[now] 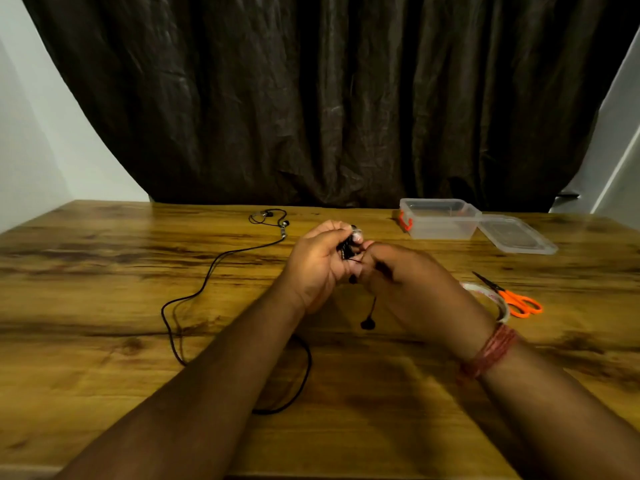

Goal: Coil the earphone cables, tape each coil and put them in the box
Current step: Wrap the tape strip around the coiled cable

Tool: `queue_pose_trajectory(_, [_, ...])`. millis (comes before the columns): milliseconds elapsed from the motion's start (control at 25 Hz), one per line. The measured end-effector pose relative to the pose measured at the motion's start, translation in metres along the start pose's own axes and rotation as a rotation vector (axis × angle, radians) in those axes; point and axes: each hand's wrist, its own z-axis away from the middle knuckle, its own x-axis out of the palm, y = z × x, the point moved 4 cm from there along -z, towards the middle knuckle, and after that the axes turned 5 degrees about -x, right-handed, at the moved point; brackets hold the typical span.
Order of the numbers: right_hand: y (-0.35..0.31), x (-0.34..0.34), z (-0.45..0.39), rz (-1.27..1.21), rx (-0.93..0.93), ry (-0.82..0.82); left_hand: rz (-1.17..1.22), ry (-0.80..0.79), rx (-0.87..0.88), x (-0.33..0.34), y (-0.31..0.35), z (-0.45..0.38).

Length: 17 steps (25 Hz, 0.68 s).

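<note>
My left hand (pixel 320 259) grips a small bundle of black earphone cable (pixel 347 251) above the middle of the wooden table (pixel 104 258). My right hand (pixel 401 278) pinches the same cable right beside it. One earbud (pixel 367 323) hangs down from the hands to the table. A second black earphone cable (pixel 207 282) lies uncoiled on the left, running from its earbuds at the back to a loop under my left forearm. The clear plastic box (pixel 438 220) stands open at the back right.
The box's lid (pixel 516 239) lies flat just right of the box. A roll of clear tape (pixel 491 299) sits partly hidden behind my right wrist, with orange-handled scissors (pixel 512 296) beside it. A dark curtain hangs behind the table's far edge.
</note>
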Motion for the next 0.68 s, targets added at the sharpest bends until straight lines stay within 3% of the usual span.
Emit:
queue_pose_trajectory(160, [0.006,-0.034,-0.017,-0.014,0.067,0.067,-0.102,-0.029,-0.015,-0.002,-0.007,-0.001])
queue_pose_trajectory(360, [0.028,-0.028,-0.017,-0.624,0.34,-0.128,-0.218,-0.019,0.071,-0.008,-0.003,-0.001])
queue_pose_trajectory(560, [0.042,-0.032,-0.027,-0.35,0.255,-0.124,-0.321,-0.032,0.074,-0.007,-0.005,0.003])
queue_pose_trajectory(680, [0.048,-0.036,-0.031,-0.304,0.232,-0.259,-0.352,-0.028,0.074,-0.004,-0.002,0.005])
